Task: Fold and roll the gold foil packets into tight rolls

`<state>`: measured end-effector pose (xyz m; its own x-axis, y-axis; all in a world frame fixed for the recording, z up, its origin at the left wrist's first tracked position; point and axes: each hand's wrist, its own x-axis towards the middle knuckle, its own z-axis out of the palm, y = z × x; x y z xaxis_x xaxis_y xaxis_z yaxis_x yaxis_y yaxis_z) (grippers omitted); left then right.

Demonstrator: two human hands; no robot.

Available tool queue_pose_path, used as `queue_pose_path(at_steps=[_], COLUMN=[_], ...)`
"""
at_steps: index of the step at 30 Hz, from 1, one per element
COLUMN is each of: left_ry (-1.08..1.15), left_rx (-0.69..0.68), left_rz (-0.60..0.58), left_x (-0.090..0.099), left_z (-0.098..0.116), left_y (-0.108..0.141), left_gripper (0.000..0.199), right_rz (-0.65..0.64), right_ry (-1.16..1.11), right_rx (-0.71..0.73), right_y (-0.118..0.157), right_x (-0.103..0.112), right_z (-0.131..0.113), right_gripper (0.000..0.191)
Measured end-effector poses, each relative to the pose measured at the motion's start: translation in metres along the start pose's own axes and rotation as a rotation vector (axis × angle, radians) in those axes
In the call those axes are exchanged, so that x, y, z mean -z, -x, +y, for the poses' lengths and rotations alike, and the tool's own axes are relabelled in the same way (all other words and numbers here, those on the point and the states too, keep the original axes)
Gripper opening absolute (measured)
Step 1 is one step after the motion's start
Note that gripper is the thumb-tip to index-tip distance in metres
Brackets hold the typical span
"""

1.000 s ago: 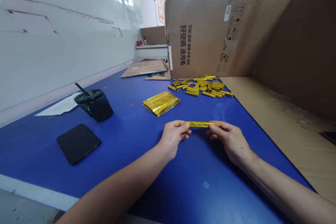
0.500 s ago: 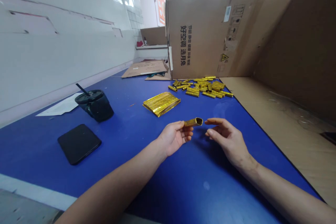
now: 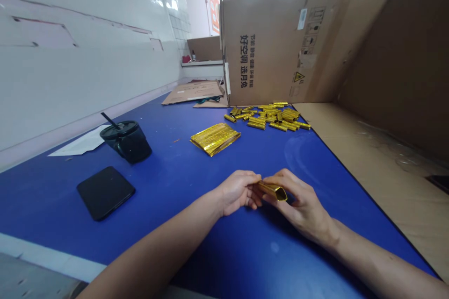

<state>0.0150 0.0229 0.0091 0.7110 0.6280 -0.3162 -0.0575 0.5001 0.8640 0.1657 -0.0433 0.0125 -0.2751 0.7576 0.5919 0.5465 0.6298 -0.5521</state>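
Observation:
Between my two hands is a short hollow tube of shiny gold foil, its open end facing toward me and to the right. My left hand pinches the tube's far left end between thumb and fingers. My right hand has its fingers closed around the tube from the right side, thumb below and forefinger above. A flat stack of gold foil sheets lies on the blue table beyond my left hand. Farther back is a loose pile of similar gold foil tubes.
On the left stand a dark cup with a straw and a flat black case. White paper lies behind the cup. A large cardboard box rises at the back, with flat cardboard beside it. Cardboard also borders the blue table's right edge.
My right hand has moved left and closed on the gold foil tube, which only my left hand held before. The tube has come down and nearer to me, its open end turned toward me.

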Motion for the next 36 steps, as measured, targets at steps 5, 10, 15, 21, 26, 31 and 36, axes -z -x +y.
queue_pose_path(at_steps=[5,10,15,21,26,31,36], left_ry=[0.037,0.038,0.025,0.077,0.15,0.185,0.109], left_rx=[-0.051,-0.042,-0.055,-0.069,-0.13,-0.178,-0.221], left_rz=[-0.052,-0.026,0.016,-0.02,0.023,0.138,0.252], left_x=[-0.0024,-0.0026,-0.0014,-0.0033,-0.0024,0.0047,0.0044], left_z=[-0.0037,-0.0036,-0.0037,-0.0069,-0.0041,0.0009,0.0007], left_y=[0.0011,0.0006,-0.001,-0.0018,-0.0013,-0.0032,-0.0055], left_gripper=[0.014,0.009,0.006,0.01,0.009,0.008,0.009], right_rz=[-0.019,-0.074,-0.099,-0.043,-0.061,-0.001,0.024], right_ry=[0.17,0.196,0.177,0.236,0.201,0.075,0.05], right_rx=[0.015,0.036,0.119,0.113,0.055,0.015,-0.048], right_y=[0.0029,0.0046,0.0045,0.0063,0.0057,0.0054,0.004], right_x=[-0.0006,-0.001,0.001,-0.0011,-0.0017,0.0001,-0.0005], right_z=[0.0048,0.0062,0.0047,0.008,0.0058,0.0024,0.0015], right_gripper=[0.017,0.025,0.035,0.037,0.042,0.039,0.021])
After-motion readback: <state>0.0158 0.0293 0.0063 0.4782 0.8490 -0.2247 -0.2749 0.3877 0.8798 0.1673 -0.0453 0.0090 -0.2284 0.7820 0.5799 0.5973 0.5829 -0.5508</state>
